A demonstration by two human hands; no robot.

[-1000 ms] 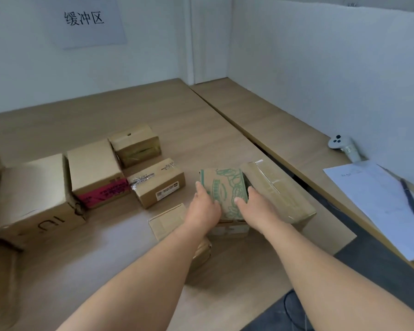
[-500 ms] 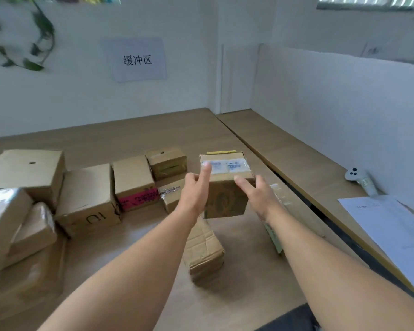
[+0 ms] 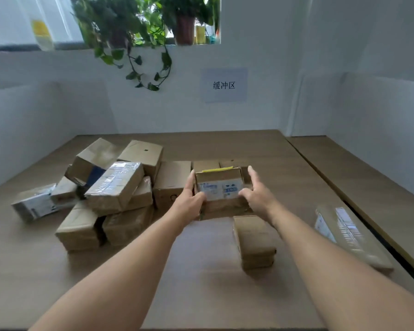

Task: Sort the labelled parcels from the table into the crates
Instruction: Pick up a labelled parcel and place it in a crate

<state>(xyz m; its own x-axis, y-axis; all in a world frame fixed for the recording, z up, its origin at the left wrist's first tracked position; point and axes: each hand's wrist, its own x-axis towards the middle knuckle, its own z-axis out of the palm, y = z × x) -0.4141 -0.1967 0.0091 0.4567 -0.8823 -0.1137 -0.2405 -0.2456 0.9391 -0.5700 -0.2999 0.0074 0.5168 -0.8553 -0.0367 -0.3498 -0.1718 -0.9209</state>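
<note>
I hold a small cardboard parcel point(image 3: 221, 191) up above the wooden table point(image 3: 201, 283), its white and blue label facing me. My left hand point(image 3: 189, 199) grips its left side, thumb on the front. My right hand point(image 3: 257, 195) grips its right side, fingers reaching over the top corner. A heap of several brown parcels point(image 3: 112, 192) lies on the table to the left. A small taped parcel point(image 3: 255, 242) sits just below my right hand, and a long wrapped parcel point(image 3: 347, 237) lies at the table's right edge. No crate is in view.
White partition walls close the table at the back and left; a paper sign point(image 3: 224, 85) hangs on the back wall. A trailing plant point(image 3: 134, 32) hangs above. A second table point(image 3: 368, 187) adjoins on the right.
The parcel was lifted off the table with both hands and turned so its label faces me. My view swung up and left, bringing the parcel heap and plant into sight.
</note>
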